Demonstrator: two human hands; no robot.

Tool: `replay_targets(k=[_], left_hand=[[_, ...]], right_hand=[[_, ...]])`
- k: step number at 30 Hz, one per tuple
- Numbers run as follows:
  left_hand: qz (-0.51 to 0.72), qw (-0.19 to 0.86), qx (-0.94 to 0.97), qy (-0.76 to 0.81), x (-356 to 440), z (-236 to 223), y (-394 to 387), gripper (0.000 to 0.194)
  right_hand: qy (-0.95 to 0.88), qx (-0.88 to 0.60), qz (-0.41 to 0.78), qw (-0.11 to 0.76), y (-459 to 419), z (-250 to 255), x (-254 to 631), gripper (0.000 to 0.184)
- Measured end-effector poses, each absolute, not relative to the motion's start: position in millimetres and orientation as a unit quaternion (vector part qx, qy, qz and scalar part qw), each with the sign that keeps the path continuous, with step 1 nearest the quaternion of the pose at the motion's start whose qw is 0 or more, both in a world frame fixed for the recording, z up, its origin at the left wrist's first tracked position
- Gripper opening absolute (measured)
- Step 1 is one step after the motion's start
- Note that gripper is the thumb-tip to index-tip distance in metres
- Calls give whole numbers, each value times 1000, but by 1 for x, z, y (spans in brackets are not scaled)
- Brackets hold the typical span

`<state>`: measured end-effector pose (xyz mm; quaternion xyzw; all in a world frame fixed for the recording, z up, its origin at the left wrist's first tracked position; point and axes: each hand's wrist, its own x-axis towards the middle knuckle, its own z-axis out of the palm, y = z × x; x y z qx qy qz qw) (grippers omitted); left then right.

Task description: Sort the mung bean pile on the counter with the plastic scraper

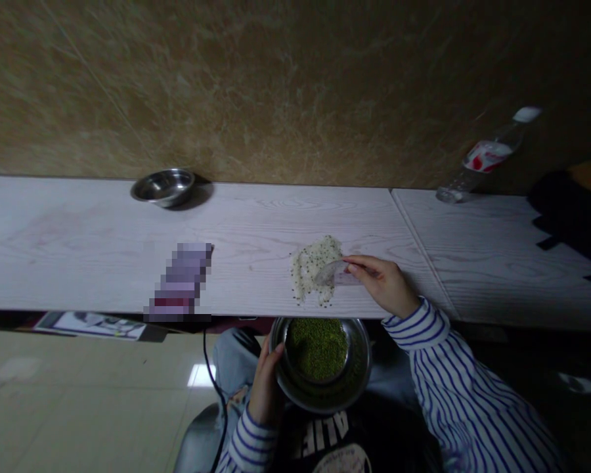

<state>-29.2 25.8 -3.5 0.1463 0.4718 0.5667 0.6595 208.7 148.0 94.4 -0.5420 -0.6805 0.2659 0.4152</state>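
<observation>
The right hand (381, 284) pinches a clear plastic piece (333, 270) in the rice-and-bean pile (320, 253) by the tabletop (256, 263)'s near edge; off that edge, the left hand (264, 384) grips a steel bowl (360, 374) of mung beans (318, 348). Room stretches left.

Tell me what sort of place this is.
An indoor room, perhaps a canteen or workroom, though that's uncertain: a narrow wood-grain counter runs along a marbled wall, with a glossy tiled floor below.
</observation>
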Motion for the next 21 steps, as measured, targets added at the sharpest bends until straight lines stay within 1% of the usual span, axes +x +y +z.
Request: replay_targets(k=[3,7,11,15,21], left_hand=[[569,664,138,465,-28,-6,25,46],[574,662,148,459,-27,-7,25,45],[573,666,151,454,-27,-8,26,51],[570,675,143,445,-27,-6,26,53],[572,670,148,450,-25,3,25,52]], right_hand=[[-680,-547,252,419,139,95,216,25],[-682,-544,263,411,128,92,219,24],[-684,-544,260,411,121,90,217,23],[-688,-544,269,398,117,90,219,22],[-664,-559,267,418,116,86,227,23]])
